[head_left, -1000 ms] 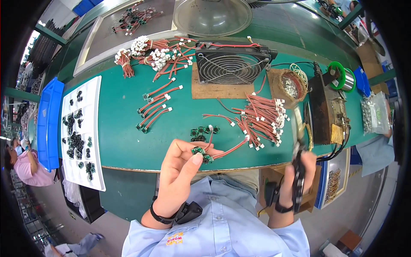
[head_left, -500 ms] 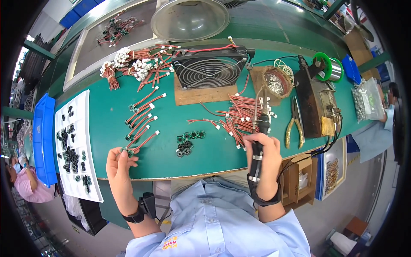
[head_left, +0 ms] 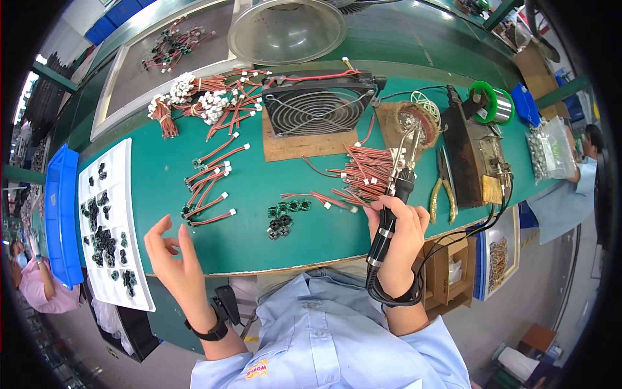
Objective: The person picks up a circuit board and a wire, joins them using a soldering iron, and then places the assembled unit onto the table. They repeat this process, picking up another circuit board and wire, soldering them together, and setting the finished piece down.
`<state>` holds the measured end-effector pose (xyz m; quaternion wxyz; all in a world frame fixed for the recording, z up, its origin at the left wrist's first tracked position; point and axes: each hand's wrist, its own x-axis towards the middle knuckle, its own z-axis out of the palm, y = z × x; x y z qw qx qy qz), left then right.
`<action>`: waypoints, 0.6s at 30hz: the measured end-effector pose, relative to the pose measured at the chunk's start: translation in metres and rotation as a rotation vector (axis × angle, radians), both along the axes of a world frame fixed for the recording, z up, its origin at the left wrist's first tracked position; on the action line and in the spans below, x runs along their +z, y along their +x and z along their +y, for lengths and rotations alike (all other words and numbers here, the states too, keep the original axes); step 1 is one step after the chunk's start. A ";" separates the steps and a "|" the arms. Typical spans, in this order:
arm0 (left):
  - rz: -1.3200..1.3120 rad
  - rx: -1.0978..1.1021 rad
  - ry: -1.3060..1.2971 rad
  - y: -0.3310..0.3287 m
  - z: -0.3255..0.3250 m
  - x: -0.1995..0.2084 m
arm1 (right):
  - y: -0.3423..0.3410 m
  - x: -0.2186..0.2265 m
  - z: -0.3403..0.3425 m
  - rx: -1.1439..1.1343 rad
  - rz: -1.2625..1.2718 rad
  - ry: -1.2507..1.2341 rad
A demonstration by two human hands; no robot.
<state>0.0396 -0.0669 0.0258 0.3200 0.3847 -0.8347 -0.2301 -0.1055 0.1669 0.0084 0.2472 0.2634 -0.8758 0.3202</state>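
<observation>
My left hand [head_left: 173, 256] is held at the table's front left, fingers spread, holding nothing. Just beyond its fingertips lies a column of small circuit boards with red wires and white connectors [head_left: 208, 188]. My right hand [head_left: 400, 238] is wrapped round the black handle of a soldering iron [head_left: 403, 187], whose metal end points away toward the round pot [head_left: 424, 123]. Beside my right fingertips spreads a pile of loose red wires [head_left: 369, 167]. Between my hands sit several green boards [head_left: 289, 207] and a cluster of black square parts [head_left: 279, 227].
At left stand a white compartment tray [head_left: 138, 227] of black parts and a blue bin [head_left: 61, 214]. A black fan [head_left: 317, 107] stands at the back, beside bundled wires [head_left: 194, 97]. To the right are pliers [head_left: 443, 188], a metal soldering unit [head_left: 476, 155] and a solder spool [head_left: 495, 104].
My left hand has let go of the wired board, now at the near end of the column, and moved back left, opening. The soldering iron has tilted, its upper end swinging right.
</observation>
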 end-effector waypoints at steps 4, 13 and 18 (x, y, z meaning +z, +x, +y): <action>0.064 -0.437 0.128 -0.021 0.044 0.020 | 0.001 0.002 0.010 0.100 0.001 -0.038; 0.060 -0.830 0.238 -0.071 0.094 0.004 | 0.018 -0.001 0.019 0.316 0.015 0.087; 0.008 -0.803 0.206 -0.063 0.102 0.000 | 0.019 -0.007 0.017 0.324 0.000 -0.019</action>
